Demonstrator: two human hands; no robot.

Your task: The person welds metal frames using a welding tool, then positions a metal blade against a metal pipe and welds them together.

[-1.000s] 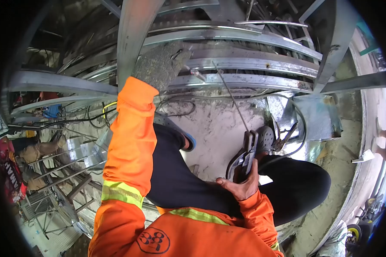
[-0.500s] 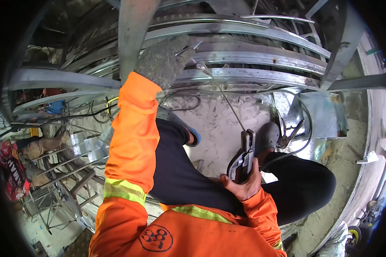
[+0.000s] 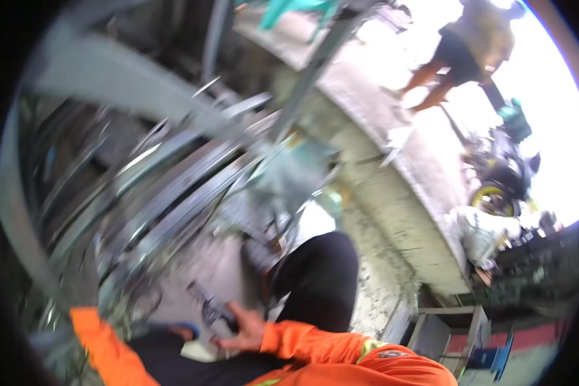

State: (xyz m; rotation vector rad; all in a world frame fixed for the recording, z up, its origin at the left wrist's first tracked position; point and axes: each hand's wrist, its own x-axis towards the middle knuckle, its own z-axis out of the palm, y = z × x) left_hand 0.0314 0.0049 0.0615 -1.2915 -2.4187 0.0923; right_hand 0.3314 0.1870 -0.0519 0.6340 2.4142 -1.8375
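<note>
My right hand (image 3: 246,329) is bare and closed around the handle of a dark clamp-like tool (image 3: 213,311), low in the view and left of centre. The tool's jaws point up and left over the pale floor (image 3: 206,264). Motion blur hides any thin rod at its tip. At the lower left is my left arm's orange sleeve (image 3: 100,341), its cuff beside the metal bars (image 3: 174,186). I cannot make out my left hand or anything in it among the blurred metal.
A grey metal beam (image 3: 132,77) crosses the upper left. A shiny sheet (image 3: 293,167) lies beyond my bent knee (image 3: 321,267). A concrete ledge (image 3: 392,212) runs diagonally on the right. A person (image 3: 466,48) is at the top right, above a motorbike with a yellow-rimmed wheel (image 3: 492,198).
The view has swung sharply to the right, bringing the person and motorbike into sight. My right hand still holds the tool. My gloved left hand is no longer discernible.
</note>
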